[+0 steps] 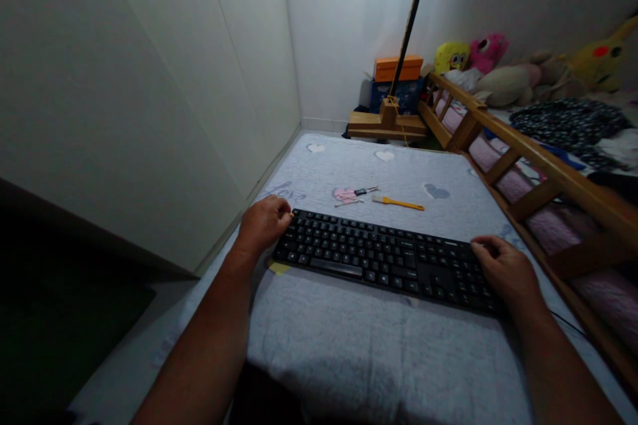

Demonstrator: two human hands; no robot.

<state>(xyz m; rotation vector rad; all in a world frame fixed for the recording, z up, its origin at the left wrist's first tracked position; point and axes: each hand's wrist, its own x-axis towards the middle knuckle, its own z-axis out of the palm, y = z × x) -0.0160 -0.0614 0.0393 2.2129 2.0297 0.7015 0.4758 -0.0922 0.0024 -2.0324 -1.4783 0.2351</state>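
A black keyboard (379, 255) lies on the pale blue, heart-patterned cover (349, 339). At its left end is my left hand (264, 222), fingers pinched together at the upper corner on something small and yellowish that I cannot make out. My right hand (506, 269) holds the keyboard's right end, thumb and fingers at the upper right corner. Beyond the keyboard lie a brush (401, 203) with an orange handle, a small tool (366, 191) with a dark grip and a thin swab-like stick (349, 202). A yellow piece (279, 267) shows under the keyboard's lower left corner.
A white cabinet (199, 80) stands on the left. Along the right runs a wooden bed rail (528, 146), with plush toys (488, 53) behind it. Past the far edge are a wooden stand (386, 121) with a black pole and an orange box (397, 69). A cable (571, 324) trails at right.
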